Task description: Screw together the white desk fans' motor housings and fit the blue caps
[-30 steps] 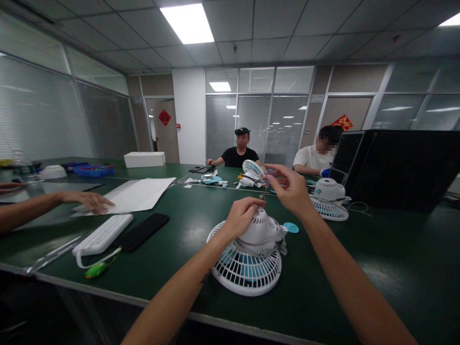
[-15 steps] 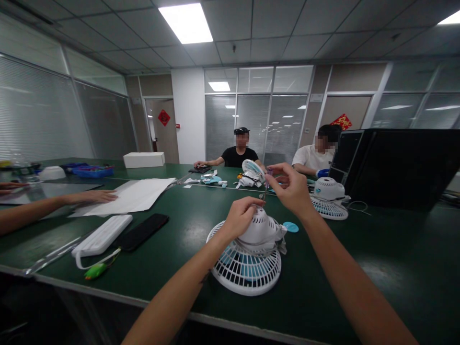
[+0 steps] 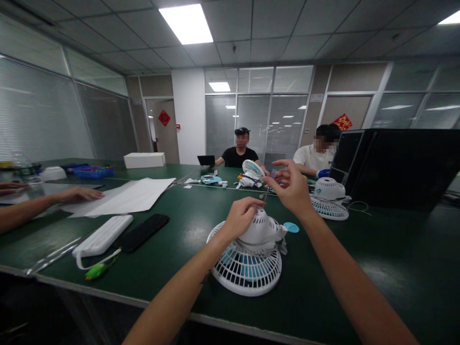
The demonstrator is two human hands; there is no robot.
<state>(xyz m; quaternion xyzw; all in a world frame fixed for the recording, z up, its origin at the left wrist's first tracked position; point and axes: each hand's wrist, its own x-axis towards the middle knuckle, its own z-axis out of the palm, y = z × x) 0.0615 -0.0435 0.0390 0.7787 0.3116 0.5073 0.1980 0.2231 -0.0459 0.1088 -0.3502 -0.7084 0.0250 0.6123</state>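
The fan [image 3: 256,235] lies at the lower centre of the frame, grille down on the green table [image 3: 158,268]. The left hand [image 3: 243,218] rests on its housing, fingertips by the foot of the screwdriver [image 3: 267,193]; I cannot tell whether they pinch the shaft. The right hand [image 3: 293,187] holds the screwdriver's handle between thumb and fingers, and hides part of the table behind it. The left hand covers part of the housing.

A blue disc [image 3: 291,227] lies just right of the fan. Right of centre sits a second fan [image 3: 328,189], beside a black case [image 3: 402,167] that blocks the view at the right edge and partly hides a person in white [image 3: 312,155]. Beyond the hands, near centre, are a small fan [image 3: 253,168] and a person in black [image 3: 240,155]. On the left lie a phone [image 3: 145,231], a power strip [image 3: 104,234] and a green charm [image 3: 96,271]; above them, another person's hand [image 3: 79,193] is on white paper [image 3: 138,196].
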